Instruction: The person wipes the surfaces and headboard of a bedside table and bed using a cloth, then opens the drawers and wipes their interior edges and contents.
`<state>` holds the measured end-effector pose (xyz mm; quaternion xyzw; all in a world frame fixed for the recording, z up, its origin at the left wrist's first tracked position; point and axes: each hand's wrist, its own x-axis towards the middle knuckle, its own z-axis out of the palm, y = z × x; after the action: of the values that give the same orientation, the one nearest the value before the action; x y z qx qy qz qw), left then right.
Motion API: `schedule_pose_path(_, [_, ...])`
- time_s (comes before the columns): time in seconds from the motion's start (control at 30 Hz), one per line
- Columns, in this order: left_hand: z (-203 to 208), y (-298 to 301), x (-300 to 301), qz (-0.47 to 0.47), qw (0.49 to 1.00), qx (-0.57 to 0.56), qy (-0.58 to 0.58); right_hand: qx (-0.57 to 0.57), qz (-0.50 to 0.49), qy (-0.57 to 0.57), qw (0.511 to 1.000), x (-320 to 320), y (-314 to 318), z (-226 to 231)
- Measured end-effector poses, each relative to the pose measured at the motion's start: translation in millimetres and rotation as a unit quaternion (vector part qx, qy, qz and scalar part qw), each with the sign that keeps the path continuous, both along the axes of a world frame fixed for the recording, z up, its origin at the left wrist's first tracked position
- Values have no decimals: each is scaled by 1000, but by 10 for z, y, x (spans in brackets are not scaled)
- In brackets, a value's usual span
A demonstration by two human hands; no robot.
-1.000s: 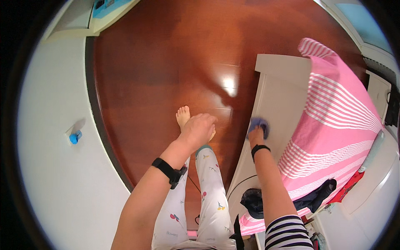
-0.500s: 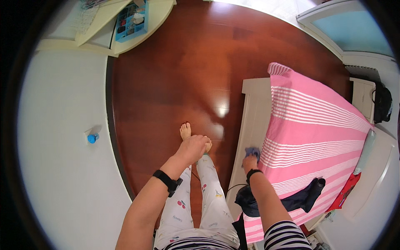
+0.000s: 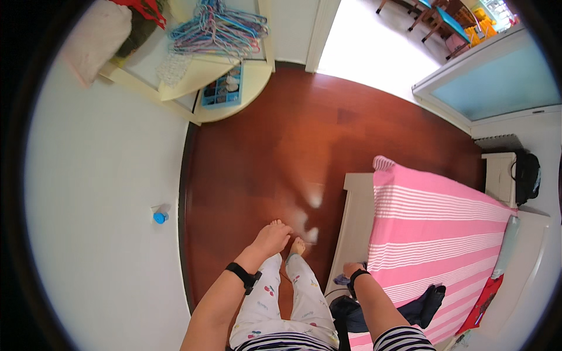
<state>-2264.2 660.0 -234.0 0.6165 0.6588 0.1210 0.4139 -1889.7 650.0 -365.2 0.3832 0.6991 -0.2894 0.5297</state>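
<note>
My right hand (image 3: 353,269) is closed on a small blue-grey cloth (image 3: 341,279), of which only a part shows beside my fingers. It is held at the pale bed frame (image 3: 356,213), next to the edge of the pink bedspread with white stripes (image 3: 433,216). My left hand (image 3: 274,238) hangs in the air in front of my legs, fingers loosely bent and apart, with nothing seen in it. Dark folded clothing (image 3: 418,310) lies on the bed near my right forearm, partly hidden by it.
Reddish wood floor (image 3: 263,152) runs between the white wall (image 3: 105,199) and the bed. A corner shelf (image 3: 257,88) holds hangers (image 3: 219,32) and a blue divided box (image 3: 237,96). A glass-panelled door (image 3: 497,76) stands at the far right, beyond it chairs. A nightstand (image 3: 497,175) carries a black bag (image 3: 527,175).
The view has tilted up, so more of the shelf and doorway shows. My right hand still holds the cloth at the bed frame; my left hand stays in front of my legs.
</note>
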Motion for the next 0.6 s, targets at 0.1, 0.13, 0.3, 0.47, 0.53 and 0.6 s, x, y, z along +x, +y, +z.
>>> schedule_pose_path(0.1, [225,93,-240,-6,1000,-6,4,-23,-38,74,996,-296,494,147])
schedule_pose_path(0.13, [305,144,-306,-12,1000,3,5,-39,-60,109,991,-394,668,218])
schedule_pose_path(0.3, [558,284,-682,29,999,39,9,133,-228,286,921,-997,1229,633])
schedule_pose_path(0.47, [739,778,-906,19,999,22,42,182,-505,420,732,-1345,1829,1131])
schedule_pose_path(0.53, [762,1091,-913,-4,999,21,43,202,-543,407,706,-1346,2088,1253])
schedule_pose_path(0.6, [800,1528,-869,-29,998,23,46,212,-619,459,602,-1299,2369,1345])
